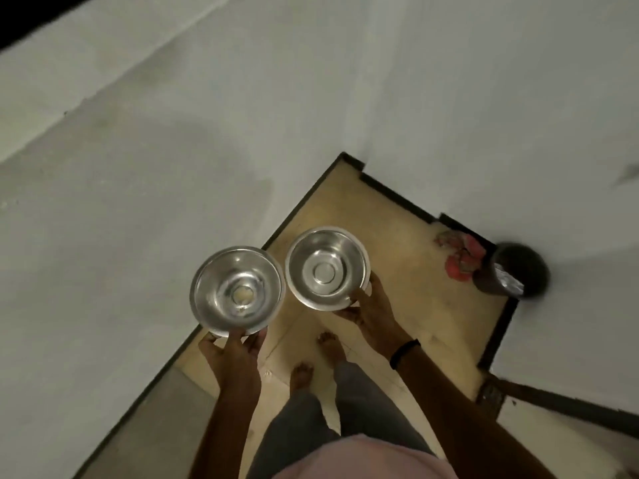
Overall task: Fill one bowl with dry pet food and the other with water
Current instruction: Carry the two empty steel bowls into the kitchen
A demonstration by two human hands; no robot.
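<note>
Head view, looking straight down; you stand barefoot on the floor [408, 243] with a steel bowl in each hand. The left grip [235, 350] holds the left bowl [238, 291] by its near rim, fingers curled round the edge; the right grip [371, 316] holds the right bowl [327, 267] the same way at its near-right edge. Both bowls are carried mouth up, side by side in front of you, rims very close; whether they touch cannot be told.

Progress, as a judgement: nothing is filled yet. The right bowl shows bare metal down to the bottom; the left bowl also looks dry, with a small pale patch at its centre that may be residue or a reflection, undetermined. No pet food, bag, tap or water vessel is in view; so both fills are left to do, and you will need to reach a source for each. The task reads as at its very start.

Surface and room: no surface is visible. The floor is pale yellowish tile, edged by a dark skirting [394, 195] under plain white walls [173, 133]; the corner steps in and out. The light is dim, with some blur at the right. A dark round bin [529, 267] stands by the wall with something shiny inside; a crumpled red-pink thing [460, 257] lies on the floor just beside it. There is a black band [404, 354] on your right wrist.
</note>
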